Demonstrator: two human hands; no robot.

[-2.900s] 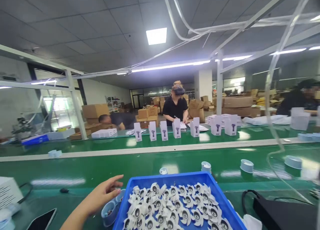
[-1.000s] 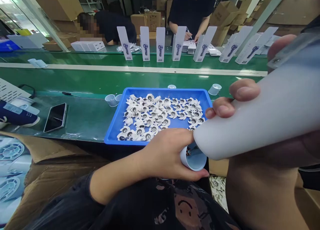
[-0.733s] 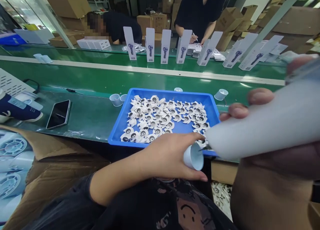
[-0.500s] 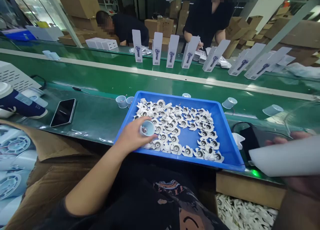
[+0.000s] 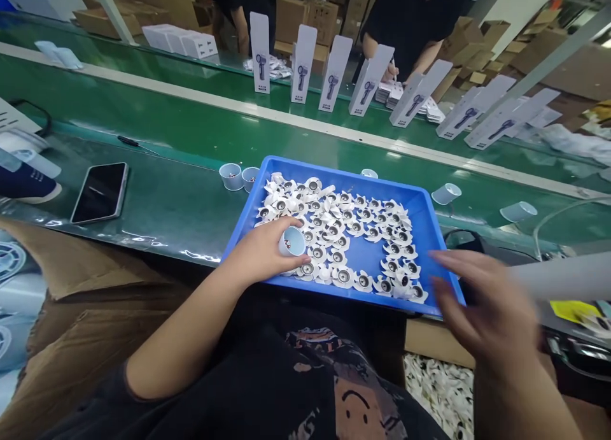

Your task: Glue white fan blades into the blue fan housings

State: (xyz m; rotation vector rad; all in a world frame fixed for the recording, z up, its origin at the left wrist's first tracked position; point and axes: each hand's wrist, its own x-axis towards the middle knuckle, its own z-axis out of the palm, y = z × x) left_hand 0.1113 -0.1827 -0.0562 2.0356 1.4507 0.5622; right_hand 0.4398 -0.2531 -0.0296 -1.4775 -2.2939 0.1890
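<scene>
My left hand (image 5: 265,249) grips a small light blue plastic cup-shaped housing (image 5: 292,241) between thumb and fingers. Small parts show inside its open end. The hand is over the left front of a blue tray (image 5: 442,262), which holds many white fan impellers (image 5: 344,276) with dark round hubs. Blurred by motion, my right hand (image 5: 487,300) reaches over the tray's right edge. Its thumb and fingers are apart, and nothing shows between them. A smeared white tube-like thing (image 5: 568,276) lies behind that hand.
Similar blue housings (image 5: 231,177) stand or lie around the tray. A phone (image 5: 100,191) rests at left. Upright white boxes (image 5: 333,74) line the far side of the green belt (image 5: 200,125), where people work. More impellers (image 5: 439,395) fill a carton below right.
My right hand has come inward from the far right to the tray's edge and now shows in front of the white tube-like thing. My left hand still holds the housing. The view has shifted.
</scene>
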